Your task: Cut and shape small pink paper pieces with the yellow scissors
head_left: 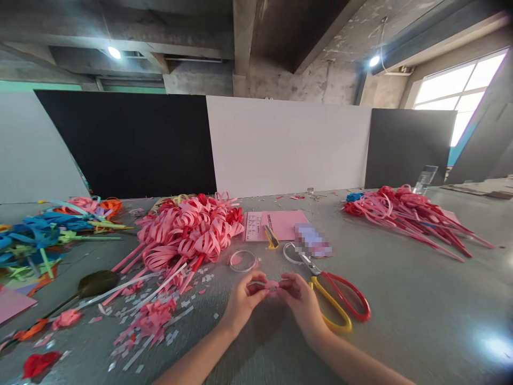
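My left hand (245,297) and my right hand (300,300) meet above the table, thumbs and fingertips closed on opposite sides of a small pink paper piece (272,287). The fingers partly cover it, so its full shape is hidden. Just right of my right hand lies a pair of scissors (340,291) with one red and one yellow handle. A roll of clear tape (242,261) rests beyond my left hand. Another pale ring (291,253) sits near the scissors' blades. Farther back, a yellow utility knife (271,237) lies against pink paper sheets (286,223).
A large heap of curled pink paper strips (188,227) stands at left, with white and pink scraps (152,323) before it. Blue and green strips (38,235) lie far left. More pink strips (404,211) and a clear cup (425,179) are at right. Panels (288,147) line the back.
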Tool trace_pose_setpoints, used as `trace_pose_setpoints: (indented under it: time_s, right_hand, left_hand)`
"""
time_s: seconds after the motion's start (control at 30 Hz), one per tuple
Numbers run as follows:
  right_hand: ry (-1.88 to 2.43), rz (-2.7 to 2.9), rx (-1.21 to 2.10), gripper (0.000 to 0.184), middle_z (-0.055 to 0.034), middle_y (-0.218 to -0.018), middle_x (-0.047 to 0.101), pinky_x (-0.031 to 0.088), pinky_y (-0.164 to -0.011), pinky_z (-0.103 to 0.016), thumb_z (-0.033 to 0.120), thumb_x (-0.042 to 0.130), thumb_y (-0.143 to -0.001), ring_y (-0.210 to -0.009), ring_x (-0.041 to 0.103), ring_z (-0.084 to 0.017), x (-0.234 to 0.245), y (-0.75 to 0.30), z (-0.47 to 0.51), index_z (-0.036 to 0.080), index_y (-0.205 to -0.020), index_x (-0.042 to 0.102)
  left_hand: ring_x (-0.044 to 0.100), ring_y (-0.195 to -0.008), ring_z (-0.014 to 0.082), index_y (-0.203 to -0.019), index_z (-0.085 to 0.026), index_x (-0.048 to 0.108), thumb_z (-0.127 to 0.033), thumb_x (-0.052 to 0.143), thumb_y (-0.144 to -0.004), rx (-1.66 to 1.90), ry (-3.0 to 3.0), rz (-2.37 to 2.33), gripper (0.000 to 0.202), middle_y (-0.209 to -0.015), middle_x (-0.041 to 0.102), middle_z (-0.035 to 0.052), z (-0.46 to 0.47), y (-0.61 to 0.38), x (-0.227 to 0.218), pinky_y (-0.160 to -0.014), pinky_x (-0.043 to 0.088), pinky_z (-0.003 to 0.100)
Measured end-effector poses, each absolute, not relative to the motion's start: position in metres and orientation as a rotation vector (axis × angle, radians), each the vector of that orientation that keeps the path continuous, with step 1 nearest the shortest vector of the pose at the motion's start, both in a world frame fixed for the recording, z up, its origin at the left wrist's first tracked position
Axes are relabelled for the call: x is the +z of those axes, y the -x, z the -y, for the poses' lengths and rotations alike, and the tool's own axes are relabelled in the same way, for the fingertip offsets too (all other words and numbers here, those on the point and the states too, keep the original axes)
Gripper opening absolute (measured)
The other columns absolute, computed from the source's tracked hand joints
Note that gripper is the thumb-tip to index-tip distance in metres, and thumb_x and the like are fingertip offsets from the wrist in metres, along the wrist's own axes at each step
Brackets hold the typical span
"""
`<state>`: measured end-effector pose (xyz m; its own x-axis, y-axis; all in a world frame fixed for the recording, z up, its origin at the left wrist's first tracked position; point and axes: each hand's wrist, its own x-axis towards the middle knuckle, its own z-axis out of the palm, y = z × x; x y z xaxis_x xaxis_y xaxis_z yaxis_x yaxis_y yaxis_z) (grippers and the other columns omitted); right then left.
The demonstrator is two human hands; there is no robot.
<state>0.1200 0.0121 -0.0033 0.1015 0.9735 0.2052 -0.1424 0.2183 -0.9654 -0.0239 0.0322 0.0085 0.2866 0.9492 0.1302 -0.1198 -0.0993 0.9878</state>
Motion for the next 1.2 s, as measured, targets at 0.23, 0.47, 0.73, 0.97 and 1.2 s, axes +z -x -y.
trace_pose_setpoints:
  time_s: [0.23, 0.47, 0.73, 0.97, 1.2]
  right_hand:
    - [0.997, 1.255, 1.034, 0.018, -0.001, -0.068, 0.061, 0.046, -0.062, -0.027, 0.031, 0.059, -0.071, -0.065, 0.059, -0.016, -0.003, -0.118, -0.011, 0.017, -0.08, 0.053]
    - [1.058, 1.301, 0.934, 0.014, 0.0004, -0.061, 0.058, 0.042, -0.053, -0.023, 0.03, 0.056, -0.071, -0.057, 0.053, -0.014, -0.001, -0.119, -0.009, 0.017, -0.066, 0.056]
    - [1.08, 1.406, 0.896, 0.014, -0.0015, -0.067, 0.06, 0.042, -0.062, -0.025, 0.018, 0.048, -0.069, -0.066, 0.055, -0.016, -0.001, -0.12, -0.007, 0.017, -0.067, 0.061]
    - [1.061, 1.358, 0.968, 0.014, -0.0013, -0.065, 0.058, 0.043, -0.056, -0.023, 0.029, 0.057, -0.071, -0.062, 0.053, -0.014, 0.004, -0.117, -0.005, 0.015, -0.07, 0.059]
    - [1.024, 1.33, 0.976, 0.015, -0.0002, -0.067, 0.056, 0.045, -0.055, -0.022, 0.03, 0.059, -0.069, -0.061, 0.054, -0.013, -0.007, -0.116, -0.01, 0.016, -0.073, 0.055]
  left_hand:
    - [0.059, -0.066, 0.0145, -0.081, -0.017, 0.055, -0.023, 0.062, -0.064, 1.141, -1.376, -0.959, 0.019, -0.07, 0.059, -0.0012, -0.031, 0.025, 0.013, -0.067, 0.045, 0.026]
    - [0.059, -0.071, 0.0161, -0.082, -0.018, 0.059, -0.035, 0.052, -0.074, 1.097, -1.522, -0.982, 0.02, -0.077, 0.062, 0.002, -0.026, 0.023, 0.017, -0.067, 0.045, 0.026]
    - [0.058, -0.071, 0.0157, -0.077, -0.016, 0.059, -0.025, 0.057, -0.068, 1.096, -1.457, -0.969, 0.013, -0.074, 0.06, 0.0014, -0.028, 0.023, 0.013, -0.067, 0.045, 0.026]
    - [0.057, -0.071, 0.0159, -0.08, -0.016, 0.058, -0.025, 0.057, -0.068, 1.102, -1.431, -0.973, 0.016, -0.075, 0.061, 0.0023, -0.028, 0.025, 0.014, -0.066, 0.045, 0.025]
    - [0.057, -0.067, 0.015, -0.081, -0.017, 0.057, -0.031, 0.052, -0.073, 1.083, -1.502, -0.938, 0.017, -0.07, 0.06, 0.0006, -0.025, 0.024, 0.017, -0.065, 0.044, 0.025]
